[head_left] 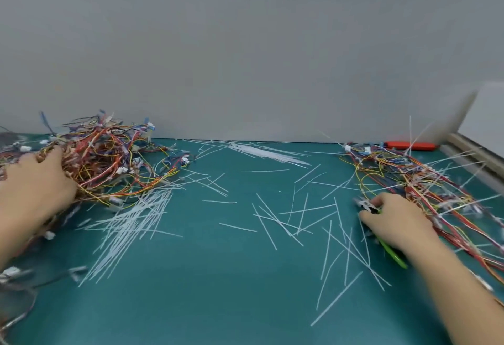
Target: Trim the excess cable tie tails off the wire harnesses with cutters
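L hand (35,178) flat, fingers relaxed, on harness pile (109,159) — R hand (395,224) grips cutters (366,206); cut tails (286,224) litter mat (218,290).

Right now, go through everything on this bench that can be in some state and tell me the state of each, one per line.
Left hand: pressed into the left harness pile, grip unclear.
Right hand: curled around the cutters.
Cutters: held, green handles, jaws blurred.
Left harness pile: heaped, tangled.
Right harness pile: spread out, long tie tails sticking up, untrimmed.
Cut tie tails: loose, scattered on the green mat.
Orange tool: lying by the wall, untouched.
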Motion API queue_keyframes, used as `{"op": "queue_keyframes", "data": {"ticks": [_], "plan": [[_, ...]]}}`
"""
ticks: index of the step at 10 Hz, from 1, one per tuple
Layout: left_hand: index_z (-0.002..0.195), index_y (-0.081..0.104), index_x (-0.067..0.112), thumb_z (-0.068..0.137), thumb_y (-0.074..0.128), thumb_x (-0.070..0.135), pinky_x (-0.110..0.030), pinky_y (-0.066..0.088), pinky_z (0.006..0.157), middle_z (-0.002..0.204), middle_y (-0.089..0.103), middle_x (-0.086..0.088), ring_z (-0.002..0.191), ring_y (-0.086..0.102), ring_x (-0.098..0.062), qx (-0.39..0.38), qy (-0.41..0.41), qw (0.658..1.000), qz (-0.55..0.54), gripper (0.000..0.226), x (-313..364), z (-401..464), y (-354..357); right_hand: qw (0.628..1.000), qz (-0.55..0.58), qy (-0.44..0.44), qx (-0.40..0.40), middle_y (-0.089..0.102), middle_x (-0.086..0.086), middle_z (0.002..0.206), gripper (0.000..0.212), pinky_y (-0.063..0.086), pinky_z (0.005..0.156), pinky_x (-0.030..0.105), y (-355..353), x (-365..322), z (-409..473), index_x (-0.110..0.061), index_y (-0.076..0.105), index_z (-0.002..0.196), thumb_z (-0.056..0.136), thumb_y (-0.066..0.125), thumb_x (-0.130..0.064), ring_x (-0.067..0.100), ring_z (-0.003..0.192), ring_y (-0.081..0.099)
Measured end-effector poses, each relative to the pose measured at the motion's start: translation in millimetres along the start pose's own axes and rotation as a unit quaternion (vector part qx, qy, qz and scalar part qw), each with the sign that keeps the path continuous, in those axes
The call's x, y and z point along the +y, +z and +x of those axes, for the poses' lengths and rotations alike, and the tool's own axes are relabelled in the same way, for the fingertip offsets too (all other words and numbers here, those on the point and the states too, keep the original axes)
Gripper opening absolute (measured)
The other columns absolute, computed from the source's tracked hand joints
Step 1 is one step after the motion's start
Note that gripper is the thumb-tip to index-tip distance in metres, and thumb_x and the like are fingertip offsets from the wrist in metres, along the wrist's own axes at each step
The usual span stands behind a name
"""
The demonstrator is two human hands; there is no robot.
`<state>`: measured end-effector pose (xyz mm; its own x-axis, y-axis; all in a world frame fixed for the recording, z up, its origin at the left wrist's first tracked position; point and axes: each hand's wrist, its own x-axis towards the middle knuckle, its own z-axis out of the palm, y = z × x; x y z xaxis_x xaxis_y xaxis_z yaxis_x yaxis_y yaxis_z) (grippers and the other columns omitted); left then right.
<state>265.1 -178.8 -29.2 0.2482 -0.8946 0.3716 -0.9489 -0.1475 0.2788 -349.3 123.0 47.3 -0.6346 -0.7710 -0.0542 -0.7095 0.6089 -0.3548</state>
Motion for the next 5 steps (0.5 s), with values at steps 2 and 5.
{"op": "queue_keyframes", "data": {"ticks": [2,5], "plan": [[0.134,0.041,0.037,0.077,0.051,0.043,-0.068,0.049,0.091,0.127,0.051,-0.019,0.115,0.051,-0.046,0.080,0.003,0.992,-0.101,0.058,129.8,-88.9,-107.4,1.000,-0.014,-0.003,-0.001,0.075,0.002,0.095,0.026,0.058,0.093,0.042,7.2,2.0,5.0,-0.025,0.066,0.114,0.096,0.065,-0.044,0.029,0.096,0.070],[0.115,0.066,0.033,0.099,0.058,0.042,-0.036,0.039,0.107,0.119,0.058,0.017,0.121,0.049,-0.008,-0.115,0.309,0.900,-0.286,0.020,254.7,-242.3,-73.4,0.998,0.034,-0.027,-0.045,0.078,-0.005,0.073,0.028,0.060,0.085,0.039,-8.4,-3.3,1.1,-0.019,0.064,0.119,0.099,0.068,-0.037,0.013,0.061,0.075]]}}
